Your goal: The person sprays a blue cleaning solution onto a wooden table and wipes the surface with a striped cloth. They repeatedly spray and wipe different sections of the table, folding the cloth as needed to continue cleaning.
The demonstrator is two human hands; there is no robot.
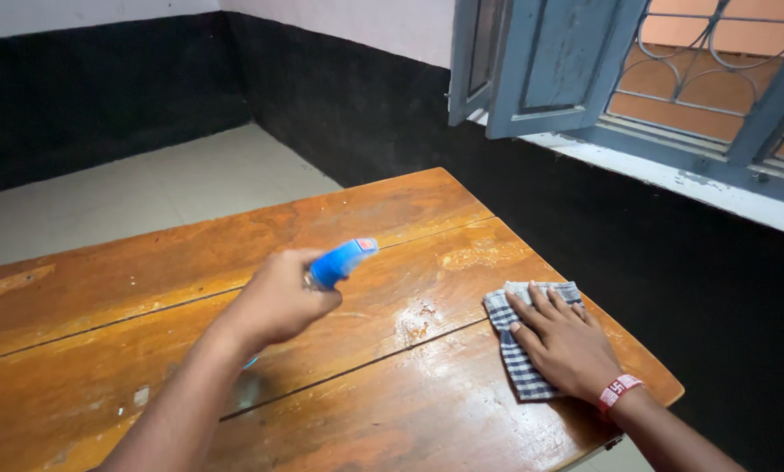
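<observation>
- Clearly, the step in hand looks like the spraying part of a spray-and-wipe job on the worn, glossy brown wooden table (pixel 191 262), whose planks show pale scuffed patches.
- The left hand (pixel 274 301) is wrapped closed around a small blue plastic spray bottle (pixel 339 260), held above the middle of the tabletop with its nozzle end pointing away toward the far right edge.
- Whether a finger is pressing the trigger is hard to tell, since the hand is slightly blurred and hides the bottle's lower body.
- The right hand (pixel 562 341) lies flat, fingers spread, pressing on a folded blue-and-white checked cloth (pixel 519 350) near the table's right edge; it grips nothing, only pins the cloth down.
- A wet-looking, shiny pale patch (pixel 414 319) sits on the wood between bottle and cloth, close to the cloth's left side.
- Judging from this, the next move calls for sliding the cloth leftward over the damp patch with steady downward pressure, while the bottle is kept lifted out of the cloth's path.
- Beyond the table stand a black-painted lower wall (pixel 339 105) and a blue-framed window with an open shutter (pixel 558 65).
</observation>
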